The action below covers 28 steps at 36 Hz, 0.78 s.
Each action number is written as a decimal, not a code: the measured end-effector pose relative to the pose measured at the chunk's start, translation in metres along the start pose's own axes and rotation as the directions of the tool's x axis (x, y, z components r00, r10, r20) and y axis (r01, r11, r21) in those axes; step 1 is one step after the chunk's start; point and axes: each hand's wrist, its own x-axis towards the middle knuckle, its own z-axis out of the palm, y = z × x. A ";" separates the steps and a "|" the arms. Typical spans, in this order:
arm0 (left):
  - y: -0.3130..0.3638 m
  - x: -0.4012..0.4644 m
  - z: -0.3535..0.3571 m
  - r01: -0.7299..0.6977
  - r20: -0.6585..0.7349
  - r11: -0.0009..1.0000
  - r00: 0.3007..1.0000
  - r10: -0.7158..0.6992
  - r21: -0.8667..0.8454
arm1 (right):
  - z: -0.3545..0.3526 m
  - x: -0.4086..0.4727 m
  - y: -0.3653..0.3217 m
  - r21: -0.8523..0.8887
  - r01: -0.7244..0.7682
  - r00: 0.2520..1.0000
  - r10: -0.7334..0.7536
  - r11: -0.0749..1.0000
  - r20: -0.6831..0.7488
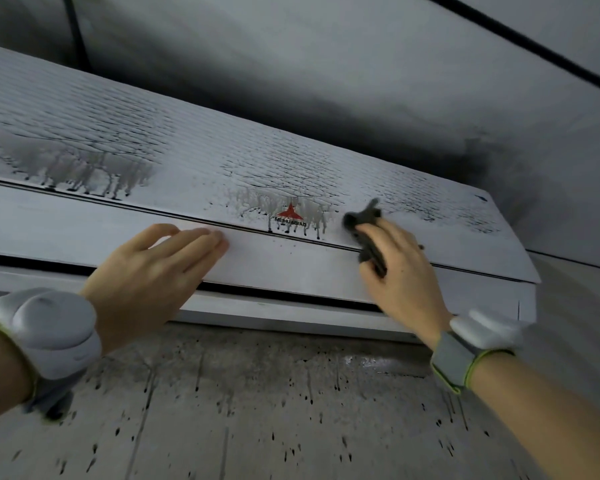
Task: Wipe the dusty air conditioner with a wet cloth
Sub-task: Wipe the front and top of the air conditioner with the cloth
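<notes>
A white wall-mounted air conditioner [201, 168] fills the upper view, its grille streaked with dark dust and grey drip marks around a red logo [290, 213]. My right hand [397, 271] presses a dark grey wet cloth [366, 225] against the front panel just right of the logo. Resting flat on the lower front flap, my left hand [153, 271] has its fingers together and holds nothing. Both wrists carry grey strapped devices.
The wall [257, 410] below the unit is spattered with dark drips and runs. A sooty stain [489, 168] darkens the wall beyond the unit's right end. Black cables [77, 32] run along the wall above.
</notes>
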 end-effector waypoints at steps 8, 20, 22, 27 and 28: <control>0.004 -0.002 0.003 0.032 0.022 0.999 0.999 -0.032 -0.019 | 0.008 0.023 -0.047 0.103 -0.087 0.996 0.086 0.991 0.011; 0.001 -0.006 0.004 0.023 0.057 1.000 0.998 -0.023 0.003 | 0.004 0.018 -0.026 0.021 -0.101 0.995 0.100 0.995 0.015; 0.002 -0.006 0.004 0.029 0.055 1.000 0.998 -0.029 -0.004 | 0.007 0.025 -0.041 0.042 -0.117 0.993 0.116 0.992 0.008; 0.003 -0.006 0.003 0.033 0.053 0.999 0.998 -0.033 0.001 | 0.023 0.017 -0.082 0.143 0.123 0.992 -0.126 0.982 0.012; 0.003 -0.006 0.003 0.032 0.056 0.999 0.998 -0.032 0.003 | 0.024 0.014 -0.083 0.141 0.164 0.986 -0.168 0.976 0.022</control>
